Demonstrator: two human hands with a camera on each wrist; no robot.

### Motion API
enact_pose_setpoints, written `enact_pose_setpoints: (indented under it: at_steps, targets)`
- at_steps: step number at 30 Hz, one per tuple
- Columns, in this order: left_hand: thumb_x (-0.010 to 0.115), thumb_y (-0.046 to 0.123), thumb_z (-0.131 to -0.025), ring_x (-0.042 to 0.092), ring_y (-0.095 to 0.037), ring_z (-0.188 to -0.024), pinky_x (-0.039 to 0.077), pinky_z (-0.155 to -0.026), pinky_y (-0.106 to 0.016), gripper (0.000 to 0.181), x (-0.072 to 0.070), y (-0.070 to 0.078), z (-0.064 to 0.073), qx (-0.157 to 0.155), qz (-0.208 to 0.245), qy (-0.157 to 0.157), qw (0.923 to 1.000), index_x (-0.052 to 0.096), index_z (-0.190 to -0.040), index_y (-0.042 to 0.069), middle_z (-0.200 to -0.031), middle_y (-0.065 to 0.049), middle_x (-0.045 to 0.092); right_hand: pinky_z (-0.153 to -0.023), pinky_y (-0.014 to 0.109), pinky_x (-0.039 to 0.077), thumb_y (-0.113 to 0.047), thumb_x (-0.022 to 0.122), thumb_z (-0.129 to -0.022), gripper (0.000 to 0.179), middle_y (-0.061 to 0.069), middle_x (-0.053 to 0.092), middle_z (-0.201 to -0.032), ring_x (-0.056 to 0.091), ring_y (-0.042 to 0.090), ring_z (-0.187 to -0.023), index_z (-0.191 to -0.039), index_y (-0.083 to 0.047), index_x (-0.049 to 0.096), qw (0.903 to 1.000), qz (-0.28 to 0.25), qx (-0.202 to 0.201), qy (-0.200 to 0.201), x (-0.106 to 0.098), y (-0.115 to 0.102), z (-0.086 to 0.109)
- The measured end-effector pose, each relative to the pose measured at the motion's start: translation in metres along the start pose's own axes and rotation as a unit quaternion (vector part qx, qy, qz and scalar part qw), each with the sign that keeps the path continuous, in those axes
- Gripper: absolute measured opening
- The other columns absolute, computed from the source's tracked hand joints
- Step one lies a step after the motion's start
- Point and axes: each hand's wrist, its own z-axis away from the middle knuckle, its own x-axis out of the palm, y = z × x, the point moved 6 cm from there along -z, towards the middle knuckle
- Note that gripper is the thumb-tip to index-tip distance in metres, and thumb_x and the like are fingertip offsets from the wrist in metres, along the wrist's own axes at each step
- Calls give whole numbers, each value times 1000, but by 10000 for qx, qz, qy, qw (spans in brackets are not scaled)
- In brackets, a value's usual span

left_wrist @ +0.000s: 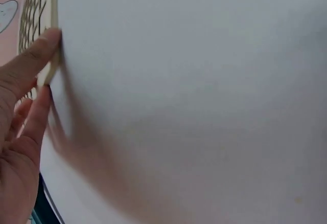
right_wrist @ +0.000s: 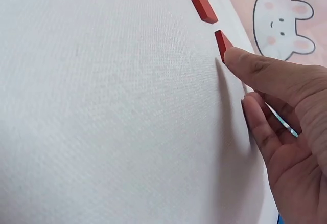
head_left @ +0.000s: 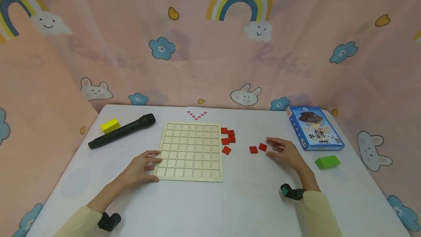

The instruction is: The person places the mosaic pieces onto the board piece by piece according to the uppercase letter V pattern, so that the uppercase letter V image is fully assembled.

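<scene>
Sleeves point(head_left: 319, 211), frame bottom; left hand point(head_left: 138, 169), fingers apart, touches gridded board point(head_left: 193, 153); right hand point(head_left: 287, 153) likewise apart: I'd pinch nearest red tile point(head_left: 262, 147) edgewise.

Pale yellow sleeves point(head_left: 319, 211), black wrist cameras point(head_left: 112, 222) (one seemingly green-faced)

at three o'clock in the head view, the blue box point(head_left: 316, 128) seems to read "卧底ゲーム"; the pink backdrop's point(head_left: 204, 65) lettering point(head_left: 285, 61) near two o'clock is too faint.

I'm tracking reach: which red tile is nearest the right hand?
The rightmost tile, just left of the right hand; the other six lie nearer the board.
</scene>
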Motion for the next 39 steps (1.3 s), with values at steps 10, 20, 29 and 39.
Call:
enact_pose_setpoints:
  at_steps: [10,20,29,39]
  targets:
    - [89,7,-60,50,-41,-121,55,-83,-21,33,-3,-14,-3,216,333,-46,9992,71,-88,5,-135,-17,47,-87,19,53,-18,74,-85,51,17,60,-126,59,28,-104,-131,-4,56,9999,-54,-4,157,0,9,-6]
    - [90,8,-58,50,-39,-121,55,-83,-19,34,-2,-14,-4,77,153,2,9999,70,-86,6,-135,-14,49,-84,11,50,-16,71,-88,41,19,60,-124,59,30,-104,-125,-3,60,9992,-286,-67,252,-2,12,-6]
    - [90,9,-58,48,-41,-123,56,-82,-21,34,-5,-10,-4,24,2,79,10000,70,-85,8,-135,-15,50,-86,9,48,-18,67,-91,41,20,61,-124,60,33,-110,-128,-2,58,9983,-438,-188,345,-3,12,-3]
    - [89,6,-58,53,-40,-118,57,-78,-20,33,-3,-8,-3,-106,47,64,9999,69,-84,6,-134,-17,50,-94,19,49,-24,67,-91,45,16,62,-126,58,30,-116,-131,-6,56,9963,-658,158,537,3,17,3]
